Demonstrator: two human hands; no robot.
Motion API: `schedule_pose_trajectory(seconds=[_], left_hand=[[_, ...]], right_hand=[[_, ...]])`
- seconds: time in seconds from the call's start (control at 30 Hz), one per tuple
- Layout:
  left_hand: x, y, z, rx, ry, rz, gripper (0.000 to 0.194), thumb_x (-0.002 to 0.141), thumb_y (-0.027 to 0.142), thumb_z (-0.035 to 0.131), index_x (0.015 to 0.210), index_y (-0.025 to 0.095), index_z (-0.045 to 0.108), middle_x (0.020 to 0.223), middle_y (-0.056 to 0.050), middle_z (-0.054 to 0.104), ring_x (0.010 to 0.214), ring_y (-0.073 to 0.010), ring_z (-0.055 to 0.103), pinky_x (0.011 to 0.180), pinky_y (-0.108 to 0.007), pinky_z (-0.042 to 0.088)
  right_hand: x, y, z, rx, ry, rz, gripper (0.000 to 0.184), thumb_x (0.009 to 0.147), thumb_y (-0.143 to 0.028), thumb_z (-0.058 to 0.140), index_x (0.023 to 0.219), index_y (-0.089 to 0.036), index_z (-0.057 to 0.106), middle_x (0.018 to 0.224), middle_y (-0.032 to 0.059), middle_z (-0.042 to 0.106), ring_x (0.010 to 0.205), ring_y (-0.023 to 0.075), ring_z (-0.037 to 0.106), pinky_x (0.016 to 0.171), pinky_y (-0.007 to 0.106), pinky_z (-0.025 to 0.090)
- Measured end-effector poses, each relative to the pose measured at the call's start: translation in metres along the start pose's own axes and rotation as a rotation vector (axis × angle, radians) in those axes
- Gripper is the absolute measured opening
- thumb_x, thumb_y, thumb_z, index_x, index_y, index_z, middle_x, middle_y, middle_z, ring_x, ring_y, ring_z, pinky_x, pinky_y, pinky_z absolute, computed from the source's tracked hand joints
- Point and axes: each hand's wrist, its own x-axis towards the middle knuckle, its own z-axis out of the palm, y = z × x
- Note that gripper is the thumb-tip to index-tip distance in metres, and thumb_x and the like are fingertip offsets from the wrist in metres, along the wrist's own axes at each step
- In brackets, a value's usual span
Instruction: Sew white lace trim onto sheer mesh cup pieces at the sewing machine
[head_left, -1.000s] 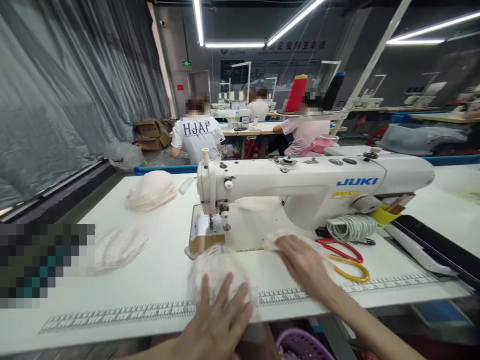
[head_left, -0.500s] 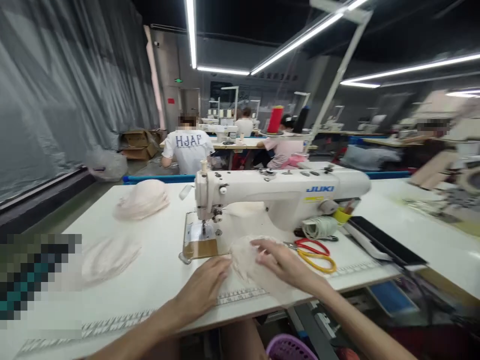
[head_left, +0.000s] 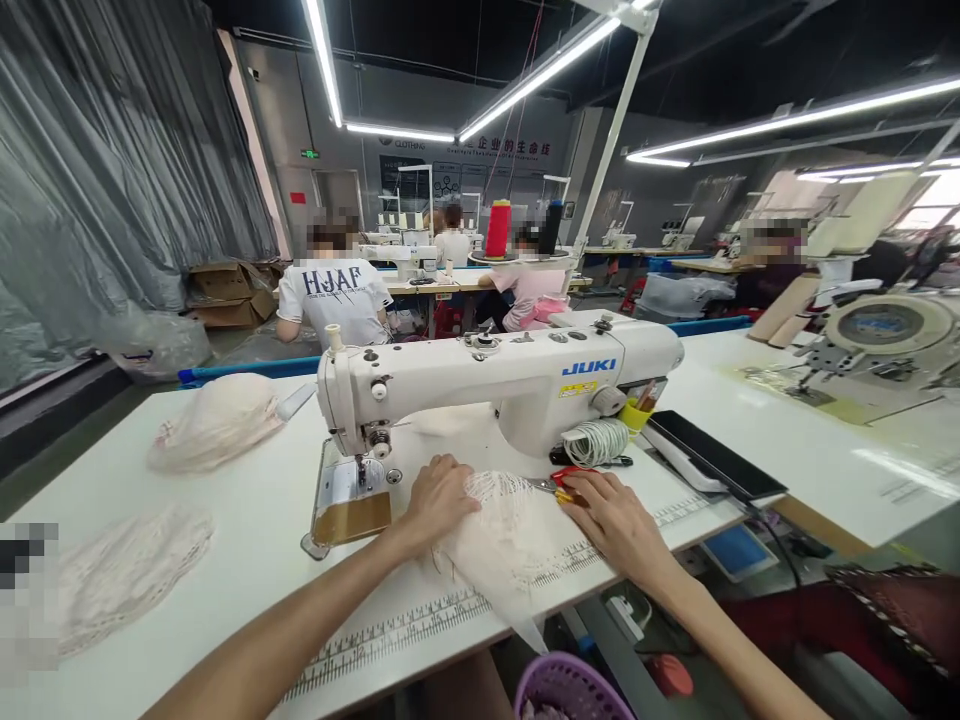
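Note:
A piece of cream lace fabric (head_left: 506, 535) lies on the white sewing table (head_left: 247, 520) in front of the white JUKI sewing machine (head_left: 495, 385). My left hand (head_left: 439, 500) rests on the fabric's left edge, fingers curled down onto it, just right of the needle plate (head_left: 351, 498). My right hand (head_left: 619, 525) lies flat at the fabric's right edge, fingers stretched toward the red and yellow scissors (head_left: 559, 485), which it partly hides.
Two piles of lace pieces (head_left: 217, 420) (head_left: 127, 570) sit on the left of the table. A cord coil (head_left: 596, 440), yellow cup (head_left: 636, 415) and black panel (head_left: 709, 455) lie right of the machine. A purple basket (head_left: 574, 690) stands below the table edge. Other people sew behind.
The view swung right. The lace fabric has been drawn rightward in front of the machine, my left hand moved up onto it and my right hand slid toward the scissors.

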Motion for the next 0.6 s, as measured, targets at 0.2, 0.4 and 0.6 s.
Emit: schedule_pose_trajectory(seconds=[0.2,0.4,0.6], left_hand=[[0.001,-0.008,0.004,0.007,-0.023,-0.05,0.035,0.081,0.024,0.055,0.116,0.018,0.057,0.101,-0.007,0.054,0.097,-0.0234,0.051,0.084,-0.035,0.041],[0.003,-0.009,-0.007,-0.27,0.146,-0.067,0.03,0.085,0.022,0.048,0.113,0.017,0.059,0.088,-0.004,0.057,0.082,-0.0167,0.054,0.076,-0.028,0.043],[0.01,-0.014,-0.015,-0.543,0.075,-0.186,0.029,0.083,0.021,0.048,0.106,0.013,0.063,0.069,-0.001,0.055,0.063,-0.012,0.049,0.06,-0.023,0.039]], right_hand=[[-0.002,0.005,0.007,-0.232,0.012,0.069,0.032,0.092,-0.036,0.039,0.094,-0.014,0.063,0.087,0.0127,0.063,0.079,0.0281,0.055,0.064,0.037,0.039],[0.013,-0.022,0.01,0.058,0.109,-0.05,0.028,0.094,-0.033,0.037,0.099,-0.016,0.06,0.101,0.0123,0.063,0.093,0.0271,0.056,0.077,0.04,0.042],[0.048,-0.095,0.021,0.424,-0.116,-0.164,0.027,0.084,-0.045,0.055,0.09,-0.019,0.056,0.09,0.0088,0.059,0.077,0.0216,0.057,0.064,0.032,0.046]])
